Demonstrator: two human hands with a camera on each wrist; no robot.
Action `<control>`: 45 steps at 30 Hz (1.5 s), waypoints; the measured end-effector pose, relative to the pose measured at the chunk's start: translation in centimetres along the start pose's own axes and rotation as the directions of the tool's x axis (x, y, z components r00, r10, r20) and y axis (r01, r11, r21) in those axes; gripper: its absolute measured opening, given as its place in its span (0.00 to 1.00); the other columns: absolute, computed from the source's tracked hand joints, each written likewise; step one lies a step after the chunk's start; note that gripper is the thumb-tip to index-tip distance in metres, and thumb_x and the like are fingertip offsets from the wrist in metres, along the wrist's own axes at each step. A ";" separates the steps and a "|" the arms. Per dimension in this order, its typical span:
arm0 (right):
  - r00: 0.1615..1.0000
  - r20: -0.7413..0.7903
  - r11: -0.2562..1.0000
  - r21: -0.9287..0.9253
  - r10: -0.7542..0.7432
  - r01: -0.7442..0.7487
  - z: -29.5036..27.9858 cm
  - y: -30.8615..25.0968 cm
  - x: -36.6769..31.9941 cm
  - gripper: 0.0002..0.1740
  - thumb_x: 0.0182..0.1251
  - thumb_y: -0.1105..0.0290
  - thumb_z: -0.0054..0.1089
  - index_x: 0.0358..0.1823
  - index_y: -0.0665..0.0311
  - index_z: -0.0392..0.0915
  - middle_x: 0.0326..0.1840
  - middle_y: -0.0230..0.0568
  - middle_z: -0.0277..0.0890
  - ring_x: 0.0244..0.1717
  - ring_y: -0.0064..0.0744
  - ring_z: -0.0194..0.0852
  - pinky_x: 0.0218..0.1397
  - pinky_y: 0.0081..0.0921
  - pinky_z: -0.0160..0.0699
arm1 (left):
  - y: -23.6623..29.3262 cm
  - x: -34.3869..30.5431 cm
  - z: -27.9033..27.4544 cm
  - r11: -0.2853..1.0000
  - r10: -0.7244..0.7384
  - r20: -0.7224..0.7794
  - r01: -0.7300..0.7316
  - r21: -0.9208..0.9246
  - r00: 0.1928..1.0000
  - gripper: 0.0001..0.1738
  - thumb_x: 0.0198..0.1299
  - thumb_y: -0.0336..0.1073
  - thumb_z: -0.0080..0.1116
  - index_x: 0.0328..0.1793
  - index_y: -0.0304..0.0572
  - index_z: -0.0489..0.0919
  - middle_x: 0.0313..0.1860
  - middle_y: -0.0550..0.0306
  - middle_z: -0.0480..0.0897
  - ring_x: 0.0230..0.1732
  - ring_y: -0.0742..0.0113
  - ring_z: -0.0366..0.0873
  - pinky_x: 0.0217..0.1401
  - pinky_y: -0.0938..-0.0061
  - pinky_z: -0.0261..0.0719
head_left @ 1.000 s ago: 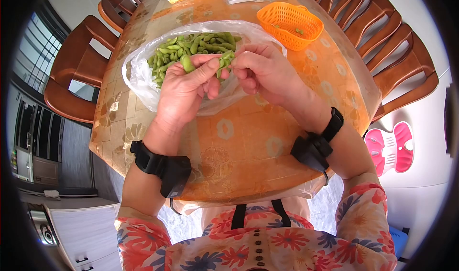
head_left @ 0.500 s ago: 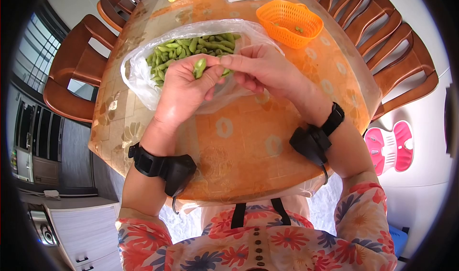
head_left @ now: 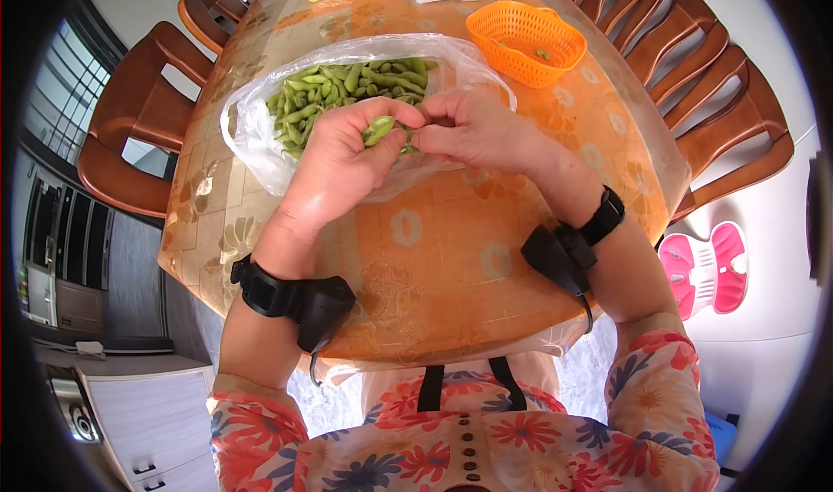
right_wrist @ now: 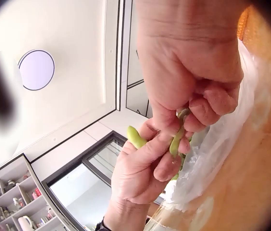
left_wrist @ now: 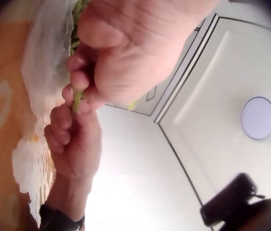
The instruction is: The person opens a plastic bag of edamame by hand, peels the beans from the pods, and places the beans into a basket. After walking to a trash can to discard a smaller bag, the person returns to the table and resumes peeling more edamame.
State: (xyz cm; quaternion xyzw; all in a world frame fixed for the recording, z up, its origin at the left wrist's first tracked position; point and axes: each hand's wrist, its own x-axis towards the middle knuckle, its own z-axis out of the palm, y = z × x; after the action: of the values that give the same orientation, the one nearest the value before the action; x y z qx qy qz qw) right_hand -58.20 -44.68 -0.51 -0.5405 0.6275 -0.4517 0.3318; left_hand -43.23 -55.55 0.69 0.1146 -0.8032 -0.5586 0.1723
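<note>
One green pod (head_left: 378, 130) had tipped rightward in the left hand (head_left: 334, 167); that and the right hand (head_left: 482, 132) pinched a second pod (right_wrist: 176, 146), seemingly unfinished.

Pod (head_left: 378, 130) in left hand (head_left: 345, 155) tipped sideways, now nearer right hand (head_left: 479, 133).

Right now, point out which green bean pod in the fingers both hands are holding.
The curved green pod, pinched where the right hand meets the left hand; the other held pod is in the left hand alone.

No legible txt, labels, brands, nos. or signs on anything in head or wrist views.
</note>
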 end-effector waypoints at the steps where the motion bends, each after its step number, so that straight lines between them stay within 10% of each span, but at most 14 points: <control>1: 0.998 -0.026 0.994 -0.094 -0.063 0.061 0.0 0.3 0.0 0.11 0.54 0.66 0.52 0.27 0.69 0.77 0.18 0.34 0.71 0.20 0.21 0.69 0.21 0.20 0.67 | 0.0 0.0 0.0 0.998 0.001 -0.009 0.000 0.069 1.000 0.07 0.57 0.25 0.50 0.40 0.40 0.78 0.24 0.65 0.77 0.20 0.81 0.69 0.24 0.86 0.68; 5: 0.989 -0.023 0.976 -0.163 -0.149 0.143 0.1 0.8 0.3 0.13 0.54 0.65 0.48 0.25 0.68 0.76 0.17 0.33 0.69 0.21 0.22 0.67 0.22 0.21 0.66 | -0.4 0.2 -0.1 0.974 0.139 -0.022 -0.133 0.183 0.990 0.09 0.54 0.23 0.51 0.41 0.39 0.77 0.30 0.60 0.80 0.29 0.76 0.74 0.35 0.81 0.73; 7: 0.993 0.049 0.994 0.008 0.110 -0.110 -0.1 -0.3 -0.2 0.13 0.56 0.64 0.46 0.25 0.67 0.74 0.18 0.32 0.69 0.21 0.20 0.65 0.22 0.19 0.64 | -0.5 0.2 -0.1 0.940 0.212 -0.014 -0.200 0.276 0.977 0.11 0.52 0.23 0.53 0.42 0.38 0.77 0.35 0.55 0.81 0.36 0.73 0.75 0.44 0.79 0.72; 17: 0.951 -0.117 0.958 0.042 0.288 -0.285 -0.7 -2.7 -1.1 0.13 0.57 0.65 0.44 0.41 0.58 0.74 0.23 0.24 0.65 0.18 0.10 0.53 0.16 0.10 0.51 | -0.8 0.3 -0.6 0.922 0.285 -0.063 -0.255 0.293 0.957 0.12 0.54 0.23 0.49 0.45 0.37 0.77 0.33 0.61 0.78 0.33 0.81 0.71 0.38 0.83 0.71; 20: 0.949 -0.189 0.967 0.027 0.252 -0.252 -3.1 -3.9 -1.2 0.12 0.56 0.69 0.46 0.39 0.63 0.75 0.22 0.23 0.65 0.17 0.09 0.52 0.15 0.09 0.49 | -0.4 0.5 -1.4 0.992 0.118 -0.132 -0.112 0.057 0.984 0.16 0.49 0.23 0.48 0.46 0.36 0.76 0.33 0.56 0.80 0.30 0.73 0.75 0.34 0.80 0.73; 22: 0.929 -0.314 0.980 0.047 0.196 -0.191 -5.7 -4.2 -1.1 0.10 0.58 0.71 0.47 0.38 0.64 0.76 0.22 0.23 0.65 0.17 0.09 0.53 0.15 0.09 0.49 | -0.7 0.7 -2.5 0.897 -0.028 -0.129 -0.032 -0.442 0.991 0.20 0.47 0.21 0.48 0.49 0.32 0.73 0.31 0.55 0.79 0.23 0.73 0.71 0.23 0.80 0.67; 29: 0.816 -0.545 0.882 -0.268 0.191 -0.386 -12.8 0.2 2.9 0.11 0.62 0.71 0.48 0.42 0.66 0.76 0.32 0.29 0.75 0.28 0.18 0.70 0.25 0.17 0.69 | -0.8 1.1 -3.3 0.635 -0.144 -0.154 -0.029 -0.772 0.978 0.14 0.48 0.23 0.51 0.44 0.34 0.73 0.27 0.56 0.75 0.18 0.74 0.66 0.17 0.82 0.58; 31: 0.904 -0.426 0.623 -0.702 0.019 -0.344 -13.6 1.5 3.1 0.11 0.59 0.68 0.51 0.38 0.63 0.80 0.38 0.41 0.79 0.38 0.31 0.77 0.36 0.25 0.74 | -0.8 1.1 -3.4 0.663 -0.153 -0.177 -0.032 -0.748 0.972 0.11 0.50 0.26 0.53 0.42 0.35 0.73 0.26 0.57 0.75 0.18 0.74 0.66 0.17 0.81 0.58; 36: 0.894 -0.384 0.861 -0.508 -0.232 0.005 -7.1 -2.8 2.7 0.10 0.55 0.67 0.56 0.38 0.58 0.81 0.41 0.43 0.77 0.45 0.41 0.73 0.49 0.30 0.71 | -0.9 1.0 -3.4 0.739 -0.190 -0.205 0.002 -0.673 0.960 0.11 0.58 0.37 0.52 0.41 0.37 0.71 0.22 0.61 0.72 0.19 0.75 0.63 0.18 0.83 0.57; 41: 0.875 0.081 0.335 -0.904 -0.477 0.266 0.0 -1.5 3.5 0.10 0.51 0.70 0.59 0.38 0.58 0.78 0.45 0.37 0.75 0.51 0.39 0.67 0.49 0.28 0.69 | -1.1 1.1 -3.5 0.671 -0.168 -0.200 -0.037 -0.740 0.965 0.10 0.56 0.33 0.50 0.41 0.34 0.72 0.18 0.59 0.70 0.18 0.70 0.66 0.21 0.78 0.59; 45: 0.921 0.059 0.422 -0.876 -0.385 0.233 -0.3 -1.4 3.5 0.11 0.48 0.71 0.61 0.36 0.58 0.78 0.47 0.37 0.74 0.55 0.41 0.64 0.49 0.32 0.69 | -0.8 1.1 -3.2 0.663 -0.188 -0.236 -0.054 -0.747 0.954 0.10 0.55 0.30 0.48 0.43 0.33 0.71 0.18 0.60 0.70 0.18 0.69 0.66 0.22 0.78 0.61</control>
State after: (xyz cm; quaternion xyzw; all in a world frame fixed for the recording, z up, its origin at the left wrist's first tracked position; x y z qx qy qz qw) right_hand -58.61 -48.10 1.09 -0.7029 0.6808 -0.1640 -0.1248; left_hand -42.96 -58.95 1.11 0.1450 -0.4644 -0.8206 0.2999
